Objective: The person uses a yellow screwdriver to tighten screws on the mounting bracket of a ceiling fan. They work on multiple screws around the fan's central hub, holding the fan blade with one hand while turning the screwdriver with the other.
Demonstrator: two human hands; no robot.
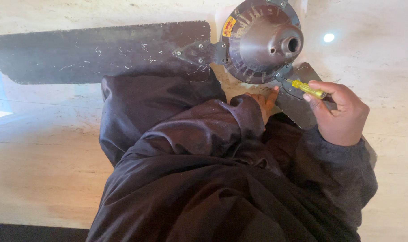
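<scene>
A brown ceiling fan lies on the pale stone floor, its round motor housing at the top centre and one long dark blade stretching left. My right hand grips a small yellow-handled screwdriver whose tip points at the motor's lower rim, where a second blade's bracket joins. My left hand is mostly hidden by a dark sleeve. Its fingertips touch the second blade just below the motor. Whether it grips anything is hidden.
My dark jacket and trousers fill the lower centre. The beige floor spreads left and right, with a bright light reflection at the upper right. A yellow sticker sits on the motor housing.
</scene>
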